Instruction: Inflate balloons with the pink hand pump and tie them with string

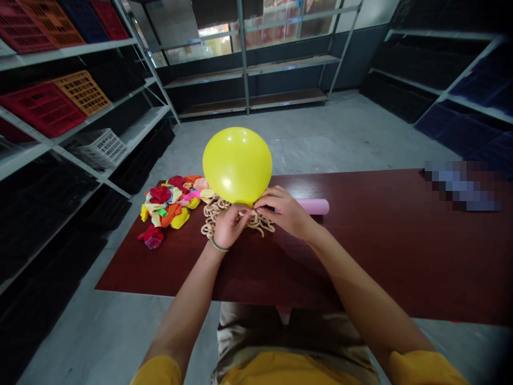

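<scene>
An inflated yellow balloon (pixel 237 164) floats just above the dark red table (pixel 380 240). Both my hands meet under it at its neck. My left hand (pixel 228 224) is curled, its fingers pinched around the balloon's neck. My right hand (pixel 282 211) is closed too, fingertips pressing the same neck from the right. Beneath the hands lies a heap of beige rubber bands (pixel 212 216). A pile of uninflated balloons (pixel 170 206) in red, yellow, orange and green lies to the left.
A pink cylinder (pixel 315 206) lies on the table behind my right hand. Metal shelves with red and orange crates (pixel 60 99) line the left side; more shelving stands at the back and right. A blurred patch sits at the table's far right.
</scene>
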Demonstrator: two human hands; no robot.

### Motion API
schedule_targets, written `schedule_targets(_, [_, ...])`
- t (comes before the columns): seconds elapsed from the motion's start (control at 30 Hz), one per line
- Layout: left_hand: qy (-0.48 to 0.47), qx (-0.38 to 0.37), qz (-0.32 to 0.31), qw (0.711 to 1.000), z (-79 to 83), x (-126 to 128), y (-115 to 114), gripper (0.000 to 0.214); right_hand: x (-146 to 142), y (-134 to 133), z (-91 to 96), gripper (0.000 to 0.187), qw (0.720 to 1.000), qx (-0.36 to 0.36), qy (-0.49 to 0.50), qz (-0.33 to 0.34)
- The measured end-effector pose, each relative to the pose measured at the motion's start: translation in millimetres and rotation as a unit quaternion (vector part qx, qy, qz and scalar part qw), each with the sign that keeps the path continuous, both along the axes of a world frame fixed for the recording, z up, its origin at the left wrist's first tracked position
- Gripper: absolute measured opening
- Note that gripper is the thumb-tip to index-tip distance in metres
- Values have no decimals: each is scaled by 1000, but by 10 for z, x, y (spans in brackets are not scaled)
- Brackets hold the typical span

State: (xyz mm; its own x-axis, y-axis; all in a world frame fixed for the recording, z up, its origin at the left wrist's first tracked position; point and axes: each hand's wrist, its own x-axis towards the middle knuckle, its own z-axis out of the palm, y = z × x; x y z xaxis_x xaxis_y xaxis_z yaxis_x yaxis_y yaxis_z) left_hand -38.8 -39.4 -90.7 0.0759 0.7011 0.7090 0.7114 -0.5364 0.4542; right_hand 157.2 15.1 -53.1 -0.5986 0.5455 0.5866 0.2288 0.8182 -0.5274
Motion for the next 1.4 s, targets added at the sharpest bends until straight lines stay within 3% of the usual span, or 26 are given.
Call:
schedule_targets(0.43, [-127,-4,11,992,-4,62,25,9,-177,-145,-107,10,985,71,47,-148])
schedule_targets(0.63, [-230,-28,-20,973,70,164,14,9,-187,-151,-150,9,982,80,46,-164])
schedule_targets(0.87, [-274,-57,-14,960,58,162,33,10,-188,-165,-175,11,976,102,25,-192])
schedule_targets(1.0, [-283,-82,-23,955,35,141,52,11,-168,-180,-150,10,976,98,51,-186])
schedule_targets(1.17, [-290,-86,-44,952,47,135,50,10,-139,-177,-126,22,981,98,48,-160])
schedule_targets(1.4, [-278,-100,-65,953,62,141,25,13,-109,-153,-126,14,969,160,-2,-186])
